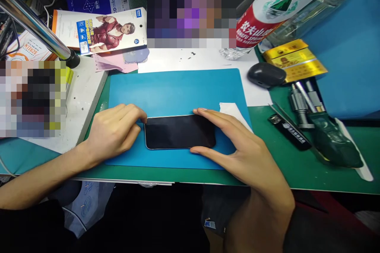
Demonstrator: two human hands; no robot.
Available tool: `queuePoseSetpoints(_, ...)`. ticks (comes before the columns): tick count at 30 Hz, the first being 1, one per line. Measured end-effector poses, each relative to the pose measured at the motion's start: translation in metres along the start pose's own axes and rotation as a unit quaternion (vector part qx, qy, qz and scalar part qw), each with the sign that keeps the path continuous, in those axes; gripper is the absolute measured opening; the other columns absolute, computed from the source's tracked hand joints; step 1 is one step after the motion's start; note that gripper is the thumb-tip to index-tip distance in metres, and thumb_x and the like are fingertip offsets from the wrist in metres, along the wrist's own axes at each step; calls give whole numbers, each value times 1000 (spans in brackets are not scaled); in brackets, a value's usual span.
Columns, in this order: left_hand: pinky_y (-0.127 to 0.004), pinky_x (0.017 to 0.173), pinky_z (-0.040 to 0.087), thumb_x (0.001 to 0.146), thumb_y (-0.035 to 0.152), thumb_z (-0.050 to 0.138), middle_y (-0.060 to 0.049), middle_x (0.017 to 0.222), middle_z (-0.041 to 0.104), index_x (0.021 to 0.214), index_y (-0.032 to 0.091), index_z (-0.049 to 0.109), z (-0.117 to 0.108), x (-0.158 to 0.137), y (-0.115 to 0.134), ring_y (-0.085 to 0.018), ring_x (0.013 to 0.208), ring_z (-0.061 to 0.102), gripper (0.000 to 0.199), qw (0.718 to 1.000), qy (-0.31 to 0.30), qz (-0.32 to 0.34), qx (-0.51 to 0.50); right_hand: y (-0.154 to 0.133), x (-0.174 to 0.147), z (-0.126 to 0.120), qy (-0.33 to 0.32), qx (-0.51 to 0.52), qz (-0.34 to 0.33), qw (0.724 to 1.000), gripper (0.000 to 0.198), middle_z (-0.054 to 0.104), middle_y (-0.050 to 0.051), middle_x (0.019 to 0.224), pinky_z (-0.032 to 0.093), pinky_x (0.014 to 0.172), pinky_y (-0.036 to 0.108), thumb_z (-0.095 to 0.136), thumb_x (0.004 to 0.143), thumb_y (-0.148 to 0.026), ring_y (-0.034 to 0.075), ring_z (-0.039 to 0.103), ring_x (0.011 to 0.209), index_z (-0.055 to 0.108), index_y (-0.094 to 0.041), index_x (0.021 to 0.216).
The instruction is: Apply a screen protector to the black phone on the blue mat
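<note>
A smartphone [179,132] with a dark screen lies flat, long side across, on a blue mat [178,91]. My right hand [237,142] spans its right end, thumb at the near edge and fingers along the far edge. At the opposite end, my left hand [114,130] is closed, with its fingers curled. Its index fingertip touches the phone's far left corner, while the thumb sits just beside the left edge. Whatever may be between those left fingers is hidden. A white piece of paper [233,110] lies partly under my right hand.
A large bottle [267,12] leans at the back right, near a black computer mouse [266,75] and a gold packet [293,61]. Screwdrivers [300,104], tweezers and a dark green tool [335,138] lie right. A metal pole [38,23] and a printed box [101,31] occupy the left.
</note>
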State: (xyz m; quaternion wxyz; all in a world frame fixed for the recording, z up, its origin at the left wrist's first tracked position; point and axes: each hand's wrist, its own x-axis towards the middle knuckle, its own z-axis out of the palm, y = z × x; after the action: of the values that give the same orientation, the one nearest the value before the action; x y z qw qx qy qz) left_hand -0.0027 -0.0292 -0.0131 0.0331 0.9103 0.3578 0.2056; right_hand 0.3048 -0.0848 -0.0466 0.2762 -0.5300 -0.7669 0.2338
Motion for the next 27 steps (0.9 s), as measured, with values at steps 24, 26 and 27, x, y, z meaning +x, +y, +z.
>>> queuePoseSetpoints(24,-30,68,50,99,6,46,0,93,79,101,20,65,0,-1,-1,-15,72,67,24,1000,-3,1,9,-1,0,0,-1,1,-1,1000,70,65,4,156,52,124,49,77,97,-44,29,63,143,48,-38,161)
queuePoseSetpoints(26,-31,68,49,99,6,46,0,93,79,101,20,65,1,-1,-1,-16,72,67,24,1000,-2,1,9,-2,0,0,-1,4,0,1000,70,65,5,156,52,124,51,76,98,-43,30,64,143,48,-38,162)
queuePoseSetpoints(27,-31,68,49,98,6,46,0,93,78,101,20,65,1,-1,-1,-16,72,67,24,1000,-2,2,10,-2,0,0,1,5,1,1000,70,65,5,155,52,124,51,76,97,-43,30,64,142,48,-37,161)
